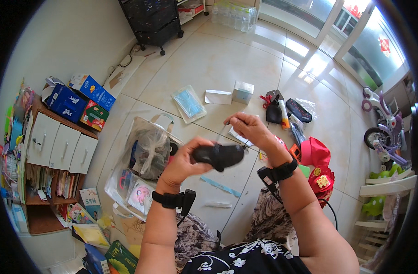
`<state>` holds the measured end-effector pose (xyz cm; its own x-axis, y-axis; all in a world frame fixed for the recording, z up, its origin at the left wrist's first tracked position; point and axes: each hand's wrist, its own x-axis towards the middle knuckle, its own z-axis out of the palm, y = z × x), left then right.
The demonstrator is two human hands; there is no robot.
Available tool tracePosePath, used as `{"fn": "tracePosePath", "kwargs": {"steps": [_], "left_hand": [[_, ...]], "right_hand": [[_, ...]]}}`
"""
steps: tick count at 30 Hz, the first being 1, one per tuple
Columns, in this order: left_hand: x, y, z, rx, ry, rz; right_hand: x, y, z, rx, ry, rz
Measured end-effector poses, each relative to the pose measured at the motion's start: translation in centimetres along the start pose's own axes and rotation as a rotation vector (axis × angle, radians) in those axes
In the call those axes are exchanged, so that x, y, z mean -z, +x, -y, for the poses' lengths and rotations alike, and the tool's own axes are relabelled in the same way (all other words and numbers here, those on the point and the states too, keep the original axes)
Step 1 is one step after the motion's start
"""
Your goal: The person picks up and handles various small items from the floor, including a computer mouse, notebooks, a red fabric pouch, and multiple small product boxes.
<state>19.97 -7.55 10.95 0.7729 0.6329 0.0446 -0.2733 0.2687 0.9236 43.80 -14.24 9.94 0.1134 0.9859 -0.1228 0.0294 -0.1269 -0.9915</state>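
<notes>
My left hand [186, 160] is wrapped round a rounded black object [222, 156] with a narrower waist, held above the floor in front of me; its exact kind is unclear. To its upper right, my right hand [251, 130] is closed in a pinch. A small dark tip shows at its fingertips, and a faint thin line seems to run down toward the black object. Below the left hand stands a white storage bin [112, 185] with a clear plastic bag [152, 153] of things inside. Both wrists wear black straps with small boxes.
Beyond my hands lie a packet of blue masks [190, 104], a white box [242, 92] and a black case [299, 110]. A red cap [315, 151] is at right, near a purple child's bike [384, 121]. A low cabinet [63, 144] stands left; a black wheeled cart [152, 20] is farther off.
</notes>
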Motion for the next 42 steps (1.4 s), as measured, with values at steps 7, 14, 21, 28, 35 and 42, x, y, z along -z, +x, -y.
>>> {"fn": "tracePosePath", "kwargs": {"steps": [7,14,21,28,35,42], "left_hand": [[1.7,1.4,0.7,-0.091,-0.104,-0.501],[0.0,1.3,0.5,-0.023,0.998,-0.261],[-0.2,0.4,-0.1,0.258,0.414,0.202],[-1.2,1.3,0.8,0.113,-0.556,0.024],[-1.4,1.3,1.7,0.052,-0.847,-0.154],[-1.2,1.6,1.9,0.064,-0.645,-0.076]], "right_hand": [[-4.4,-1.9,1.8,0.164,-0.412,0.212],[-2.6,-1.7,2.1,0.364,-0.565,0.143],[-1.5,-1.4,2.2,0.0,-0.148,0.047],[-4.1,-0.6,0.2,0.139,0.385,-0.074],[-4.1,-1.3,1.5,0.161,0.52,0.138],[-3.0,-1.1,1.5,0.114,0.27,-0.029]]}}
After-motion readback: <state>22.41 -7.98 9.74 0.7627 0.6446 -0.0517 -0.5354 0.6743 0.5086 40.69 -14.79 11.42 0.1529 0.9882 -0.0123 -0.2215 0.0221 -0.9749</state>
